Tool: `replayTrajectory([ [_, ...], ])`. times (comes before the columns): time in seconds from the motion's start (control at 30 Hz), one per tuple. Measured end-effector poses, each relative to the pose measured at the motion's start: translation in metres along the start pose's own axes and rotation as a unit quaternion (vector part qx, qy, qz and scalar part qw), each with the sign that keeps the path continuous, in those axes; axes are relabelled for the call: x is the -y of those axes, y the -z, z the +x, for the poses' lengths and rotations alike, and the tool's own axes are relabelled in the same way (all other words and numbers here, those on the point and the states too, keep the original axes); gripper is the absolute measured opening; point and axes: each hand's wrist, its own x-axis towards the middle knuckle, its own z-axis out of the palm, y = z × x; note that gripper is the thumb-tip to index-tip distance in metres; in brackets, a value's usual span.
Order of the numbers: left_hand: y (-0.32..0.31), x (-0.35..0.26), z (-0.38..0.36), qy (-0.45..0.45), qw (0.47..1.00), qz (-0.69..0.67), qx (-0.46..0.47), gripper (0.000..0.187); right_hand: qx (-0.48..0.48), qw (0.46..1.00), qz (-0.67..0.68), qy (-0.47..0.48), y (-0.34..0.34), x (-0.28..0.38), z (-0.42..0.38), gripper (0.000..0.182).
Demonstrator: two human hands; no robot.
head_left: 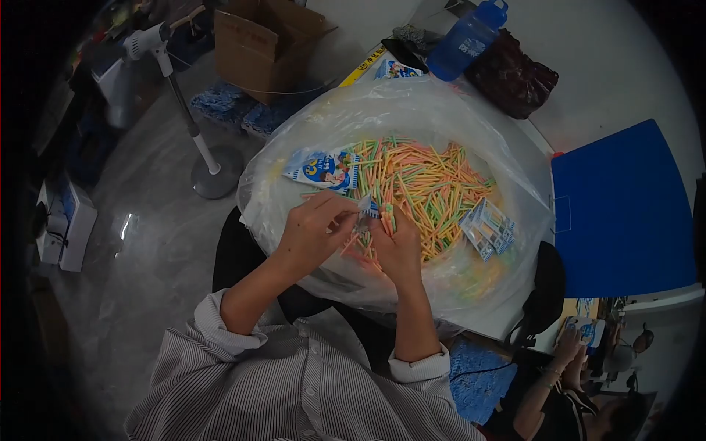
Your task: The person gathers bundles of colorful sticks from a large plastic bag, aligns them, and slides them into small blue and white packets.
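Many thin pink, yellow and green sticks (434, 184) lie in a large clear plastic bag (294, 125) spread open in front of me. Over its near part, my left hand (316, 228) pinches the edge of a small clear packet (368, 209) with a blue striped border. My right hand (398, 246) is closed round a few sticks (388, 217), their ends beside the packet. A larger blue and white packet (323, 170) rests on the bag's left part. Several small packets (488, 226) lie on the sticks at the right.
A blue bottle (468, 40) and a dark red bag (512, 73) stand behind the plastic bag. A blue board (625, 213) is at the right, a cardboard box (268, 48) at the back left, a pole stand (187, 125) left. Another person's hands (570, 356) show lower right.
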Motion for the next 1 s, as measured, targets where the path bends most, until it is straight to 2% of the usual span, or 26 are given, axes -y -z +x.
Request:
replayTrajectory([
  [0.1, -0.006, -0.001, -0.003, 0.029, 0.999, 0.035, -0.020, 0.019, 0.036, 0.998, 0.050, -0.012, 0.001, 0.008, -0.001, 0.014],
  [0.2, -0.009, 0.004, -0.007, 0.008, 0.999, 0.048, -0.007, 0.020, 0.015, 1.000, 0.016, 0.016, -0.003, 0.008, -0.002, 0.014],
  [0.27, -0.003, 0.006, -0.006, -0.007, 0.999, 0.036, 0.010, 0.019, 0.013, 0.997, -0.077, 0.021, 0.001, 0.010, -0.001, 0.015],
  [0.33, -0.001, 0.006, -0.007, -0.022, 0.999, 0.022, 0.031, 0.017, 0.013, 0.998, -0.063, 0.024, 0.000, 0.003, 0.000, 0.015],
  [0.4, 0.000, 0.005, -0.006, 0.008, 1.000, -0.013, -0.001, 0.014, 0.013, 0.998, -0.049, 0.029, 0.000, 0.002, 0.000, 0.016],
  [0.47, -0.001, 0.007, -0.004, 0.009, 1.000, 0.001, -0.024, 0.013, 0.009, 0.999, 0.032, 0.031, 0.000, 0.004, -0.002, 0.019],
  [0.6, -0.001, 0.006, -0.002, 0.014, 0.998, 0.031, -0.056, 0.013, -0.005, 0.998, -0.043, 0.036, 0.013, 0.034, -0.015, 0.021],
  [0.67, -0.002, 0.004, -0.002, 0.011, 0.998, 0.041, -0.054, 0.013, 0.104, 0.986, -0.128, -0.038, 0.020, 0.046, -0.020, 0.022],
  [0.7, -0.003, 0.003, -0.002, 0.006, 0.997, 0.052, -0.052, 0.014, 0.104, 0.985, -0.128, -0.041, 0.020, 0.044, -0.021, 0.022],
  [0.77, -0.006, 0.004, -0.003, 0.007, 0.998, 0.040, -0.051, 0.013, 0.137, 0.983, -0.111, 0.047, 0.019, 0.039, -0.023, 0.024],
  [0.87, -0.007, 0.001, -0.003, 0.023, 0.999, 0.013, -0.045, 0.012, 0.164, 0.974, -0.133, 0.081, 0.019, 0.033, -0.020, 0.025],
  [1.0, -0.002, -0.002, -0.002, 0.050, 0.998, -0.022, -0.018, 0.011, 0.195, 0.967, -0.162, 0.039, 0.020, 0.029, -0.010, 0.025],
])
